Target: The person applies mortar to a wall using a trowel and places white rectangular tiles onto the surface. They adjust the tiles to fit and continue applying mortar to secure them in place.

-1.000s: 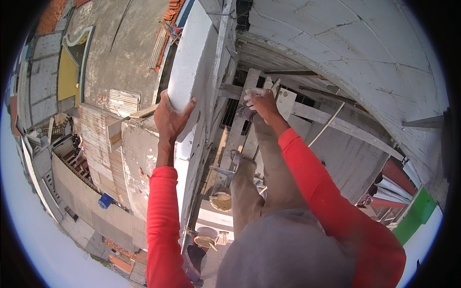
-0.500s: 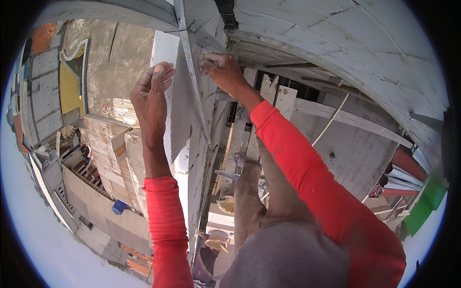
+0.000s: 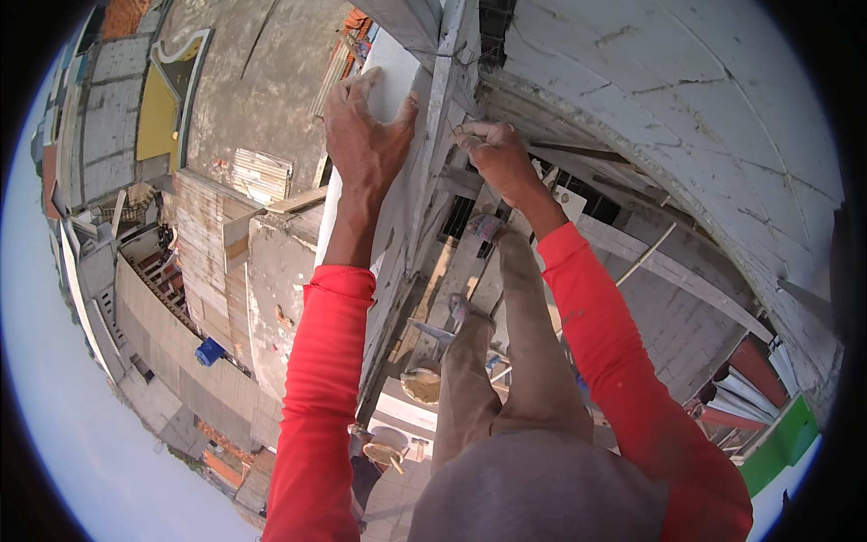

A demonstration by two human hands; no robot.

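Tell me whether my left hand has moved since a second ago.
Yes, up the picture: your left hand is nearer the grey beam at the top.

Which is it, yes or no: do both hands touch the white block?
No, only the left hand is spread over the white block, while the right hand is to the right of the pale beam.

Red sleeves (image 3: 321, 379), white block (image 3: 391, 65), brown trousers (image 3: 533, 361), blue container (image 3: 209, 351), green panel (image 3: 781, 445)

Visible at left: a yellow wall (image 3: 156, 119) and, lower down, a blue container (image 3: 209, 351) beside a long grey roof (image 3: 167, 334); at lower right: a green panel (image 3: 781, 444) near dark red sheeting (image 3: 759, 369).
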